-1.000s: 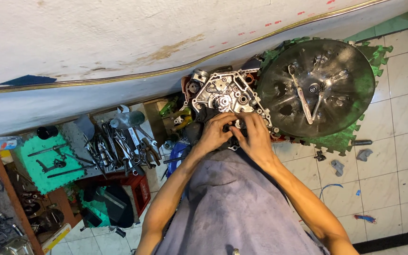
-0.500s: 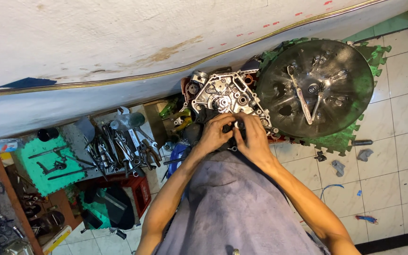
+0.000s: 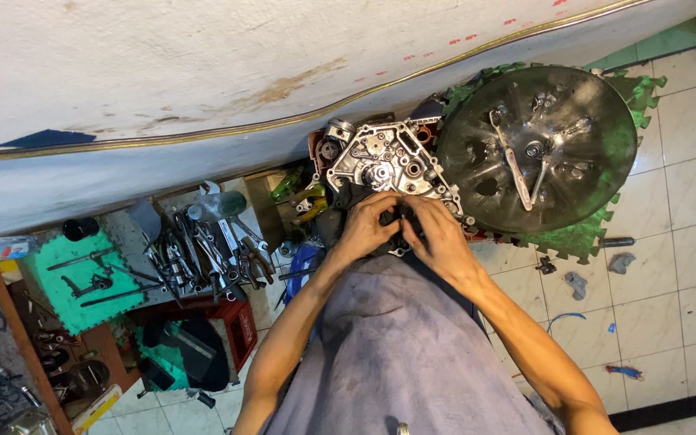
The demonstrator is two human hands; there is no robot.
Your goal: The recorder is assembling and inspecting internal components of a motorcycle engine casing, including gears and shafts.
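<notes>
Looked like a repair workshop to me: tiled floor [image 3: 686, 209], wrenches piled in a tray [image 3: 203, 254], engine casing [image 3: 388, 161], green foam mats [image 3: 582, 242].

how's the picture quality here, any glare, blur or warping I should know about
Head view: sharp and evenly lit, no motion blur on the left hand or right hand; mild sheen on the engine casing and round metal pan; wide-lens warping bends the wall edge.

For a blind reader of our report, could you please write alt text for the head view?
Seen from above, a person's left hand and right hand meet on the near edge of a metal engine casing on the floor. A round dark tray of parts sits to its right on green mats; a pile of tools lies to the left.
</notes>
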